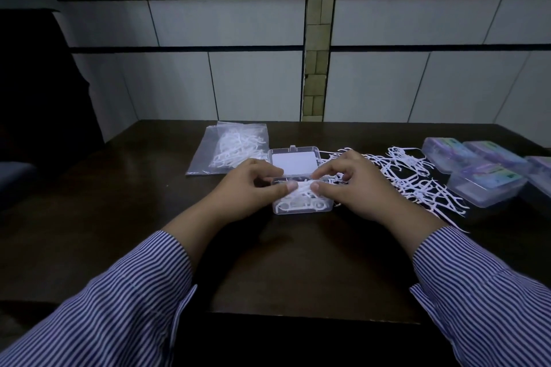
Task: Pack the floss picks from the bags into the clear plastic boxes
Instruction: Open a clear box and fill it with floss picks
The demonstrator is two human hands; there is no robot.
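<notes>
The scene is dim and bluish, with low contrast. The brightest area is the pale wall across the upper half of the frame. The dark table carries a faint sheen left of centre, and a soft shadow lies beneath the hands toward the lower middle. The left edge of the frame falls into near black. Wide-angle distortion bends the wall's lines outward at the corners. The striped sleeves at the bottom look slightly soft, and fine detail is smeared throughout.
</notes>
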